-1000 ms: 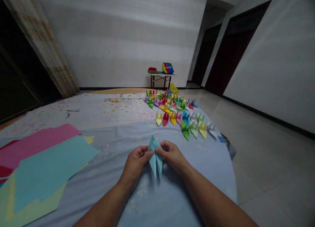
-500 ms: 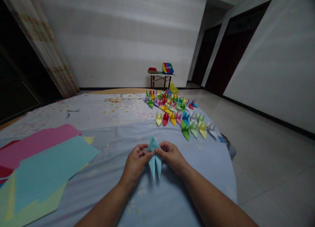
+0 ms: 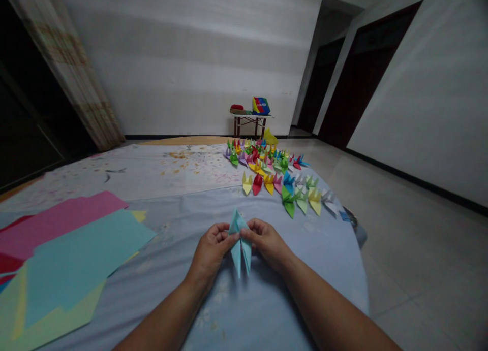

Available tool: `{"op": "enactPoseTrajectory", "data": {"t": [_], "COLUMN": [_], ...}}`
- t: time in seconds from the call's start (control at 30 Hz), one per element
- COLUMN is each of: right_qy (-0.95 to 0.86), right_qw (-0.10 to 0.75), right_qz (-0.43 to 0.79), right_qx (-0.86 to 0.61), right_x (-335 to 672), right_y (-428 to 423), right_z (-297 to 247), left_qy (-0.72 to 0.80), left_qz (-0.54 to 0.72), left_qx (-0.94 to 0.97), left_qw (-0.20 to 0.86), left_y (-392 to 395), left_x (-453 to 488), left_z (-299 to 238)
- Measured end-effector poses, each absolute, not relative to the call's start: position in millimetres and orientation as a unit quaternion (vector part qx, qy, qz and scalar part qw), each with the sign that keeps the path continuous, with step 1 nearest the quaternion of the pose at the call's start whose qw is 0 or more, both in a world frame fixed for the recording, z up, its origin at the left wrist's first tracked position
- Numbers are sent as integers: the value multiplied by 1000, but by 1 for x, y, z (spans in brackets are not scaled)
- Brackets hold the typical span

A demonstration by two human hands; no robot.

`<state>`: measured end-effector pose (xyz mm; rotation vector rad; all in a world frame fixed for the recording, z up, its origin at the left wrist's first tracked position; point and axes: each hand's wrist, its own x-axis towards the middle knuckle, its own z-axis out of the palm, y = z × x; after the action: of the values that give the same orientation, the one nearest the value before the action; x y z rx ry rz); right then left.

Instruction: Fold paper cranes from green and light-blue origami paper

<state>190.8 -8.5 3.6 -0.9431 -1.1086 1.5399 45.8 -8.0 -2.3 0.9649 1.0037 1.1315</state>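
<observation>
A light-blue folded paper [image 3: 237,220] is held just above the table, its single point facing away from me and two narrow legs pointing toward me. My left hand [image 3: 214,245] pinches its left edge, thumb on top near the middle. From the other side, my right hand [image 3: 267,239] grips the right edge, its thumb almost meeting the left one. The fingertips behind the paper are partly hidden. Beyond my hands, to the right, stand folded paper cranes [image 3: 288,202] in many colours.
Stacked coloured paper sheets [image 3: 87,254] lie at the left. The round table wears a pale blue cloth [image 3: 183,290], with its edge curving down on the right. Farther off, a small table [image 3: 251,116] by the wall bears a colourful box [image 3: 261,105].
The view has shifted very slightly. Both hands keep the same hold on the folded paper, with no clear change in its shape.
</observation>
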Motion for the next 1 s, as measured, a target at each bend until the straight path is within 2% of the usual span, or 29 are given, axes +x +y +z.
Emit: {"op": "enactPoseTrajectory", "data": {"t": [0.3, 0.57, 1.0], "right_qy": [-488, -508, -586], "right_qw": [458, 437, 387], "right_qz": [631, 629, 576], "right_qx": [-392, -395, -418], "right_x": [188, 194, 195], "right_y": [-12, -10, -12], "right_z": [7, 2, 1], "left_qy": [446, 430, 434], "left_qz": [540, 529, 467], "left_qx": [441, 510, 518], "left_qw": [561, 524, 570], "left_y": [-13, -8, -4], "left_x": [49, 43, 36], "left_z": [3, 7, 13]}}
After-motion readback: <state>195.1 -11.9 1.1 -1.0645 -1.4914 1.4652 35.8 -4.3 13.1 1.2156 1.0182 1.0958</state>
